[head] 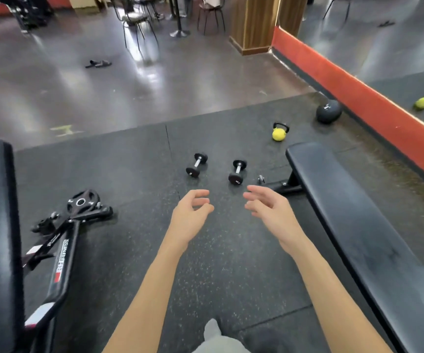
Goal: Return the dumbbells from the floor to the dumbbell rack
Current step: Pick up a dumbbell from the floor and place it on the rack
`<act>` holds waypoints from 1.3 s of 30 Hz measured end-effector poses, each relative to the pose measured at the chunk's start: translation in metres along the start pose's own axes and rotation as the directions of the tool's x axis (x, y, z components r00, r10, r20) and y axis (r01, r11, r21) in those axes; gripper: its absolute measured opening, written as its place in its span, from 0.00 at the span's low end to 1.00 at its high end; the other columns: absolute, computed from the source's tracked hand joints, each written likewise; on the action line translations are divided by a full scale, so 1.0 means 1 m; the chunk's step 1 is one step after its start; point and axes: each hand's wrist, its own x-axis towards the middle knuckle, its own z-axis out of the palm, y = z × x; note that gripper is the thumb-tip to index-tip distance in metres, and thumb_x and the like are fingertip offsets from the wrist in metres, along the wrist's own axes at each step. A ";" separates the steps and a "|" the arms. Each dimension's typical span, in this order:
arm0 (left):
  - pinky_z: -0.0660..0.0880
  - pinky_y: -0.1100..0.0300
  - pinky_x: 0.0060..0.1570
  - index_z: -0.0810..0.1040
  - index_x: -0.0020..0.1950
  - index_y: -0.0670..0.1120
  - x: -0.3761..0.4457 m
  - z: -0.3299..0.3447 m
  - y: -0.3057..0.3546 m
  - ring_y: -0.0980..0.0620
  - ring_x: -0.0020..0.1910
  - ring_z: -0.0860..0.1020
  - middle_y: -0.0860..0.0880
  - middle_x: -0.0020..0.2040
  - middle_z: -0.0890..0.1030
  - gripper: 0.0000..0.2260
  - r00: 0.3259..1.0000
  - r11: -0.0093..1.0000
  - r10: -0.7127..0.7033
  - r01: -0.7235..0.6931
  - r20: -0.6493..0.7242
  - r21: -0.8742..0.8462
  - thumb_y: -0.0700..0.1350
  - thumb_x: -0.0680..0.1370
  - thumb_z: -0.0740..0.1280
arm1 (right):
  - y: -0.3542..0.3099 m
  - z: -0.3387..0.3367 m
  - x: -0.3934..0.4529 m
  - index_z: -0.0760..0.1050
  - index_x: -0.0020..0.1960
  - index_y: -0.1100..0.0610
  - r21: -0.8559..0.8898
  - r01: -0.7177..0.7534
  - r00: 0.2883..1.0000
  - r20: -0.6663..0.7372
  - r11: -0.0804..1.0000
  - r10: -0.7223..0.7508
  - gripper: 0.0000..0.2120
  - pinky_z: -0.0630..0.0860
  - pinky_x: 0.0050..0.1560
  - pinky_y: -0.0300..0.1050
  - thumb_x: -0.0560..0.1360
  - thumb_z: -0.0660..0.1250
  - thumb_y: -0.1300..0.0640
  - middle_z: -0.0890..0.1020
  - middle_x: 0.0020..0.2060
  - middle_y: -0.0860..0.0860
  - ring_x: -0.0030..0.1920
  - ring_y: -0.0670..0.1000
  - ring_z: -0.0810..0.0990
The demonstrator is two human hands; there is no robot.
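Black dumbbells [197,165] [237,171], seemingly 2, both hands [189,215] [269,207] empty

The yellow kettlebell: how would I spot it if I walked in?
Find the long black bench by the mirrored wall. Just past its far end, on the dark rubber mat, stands the yellow kettlebell. It is the only bright item there; the medicine ball and two dumbbells nearby are black.

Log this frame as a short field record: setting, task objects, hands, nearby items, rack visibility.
setting: gym, dark rubber floor mat
task objects: two small black dumbbells with metal handles, left one, right one, lying on the mat
left hand: empty, fingers curled, short of the dumbbells
right hand: empty, open
nearby: yellow kettlebell, black padded bench
rack: not visible
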 end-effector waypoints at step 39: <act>0.73 0.56 0.57 0.75 0.69 0.56 0.881 -0.050 0.091 0.54 0.62 0.75 0.53 0.69 0.75 0.19 0.782 0.841 -0.536 0.461 -0.318 -0.283 0.46 0.79 0.68 | -0.106 0.177 0.987 0.77 0.70 0.48 -0.440 -0.116 0.833 0.445 0.891 0.328 0.21 0.77 0.56 0.40 0.78 0.70 0.58 0.83 0.62 0.45 0.59 0.42 0.81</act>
